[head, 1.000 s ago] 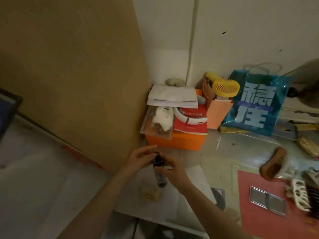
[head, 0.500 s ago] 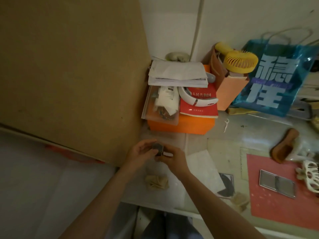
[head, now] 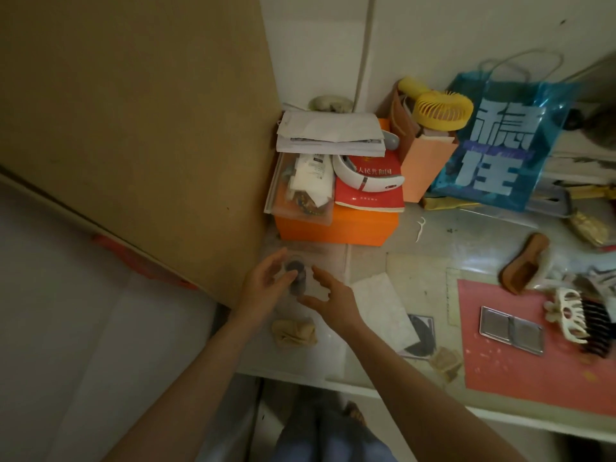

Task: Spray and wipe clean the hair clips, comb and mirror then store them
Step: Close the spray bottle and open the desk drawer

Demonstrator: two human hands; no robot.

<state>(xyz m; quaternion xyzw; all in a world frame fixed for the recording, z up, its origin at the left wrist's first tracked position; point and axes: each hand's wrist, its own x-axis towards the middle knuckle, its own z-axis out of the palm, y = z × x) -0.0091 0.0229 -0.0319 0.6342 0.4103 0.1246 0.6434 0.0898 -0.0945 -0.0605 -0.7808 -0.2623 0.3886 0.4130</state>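
Note:
A small dark spray bottle [head: 296, 274] stands upright on the table's left part. My left hand [head: 263, 285] and my right hand [head: 328, 295] flank it with fingers spread; the left fingertips are right at the bottle and the right hand is a little apart. A crumpled beige cloth [head: 295, 332] lies just in front of the bottle. Far right, on a red mat [head: 520, 368], lie a silver folding mirror [head: 511, 330], a white claw clip [head: 566, 315] and a black claw clip [head: 600, 325]. A brown wooden comb [head: 525, 261] lies behind the mat.
An orange box [head: 336, 226] stacked with a red book and papers stands behind the bottle. A yellow fan [head: 443, 110] and a blue bag [head: 500, 145] stand against the wall. A tall brown panel [head: 133, 128] closes off the left. White paper [head: 383, 308] and a second cloth [head: 445, 361] lie mid-table.
Both hands were closed around the top of the spray bottle; now they have opened and drawn slightly apart, and the bottle stands on the table.

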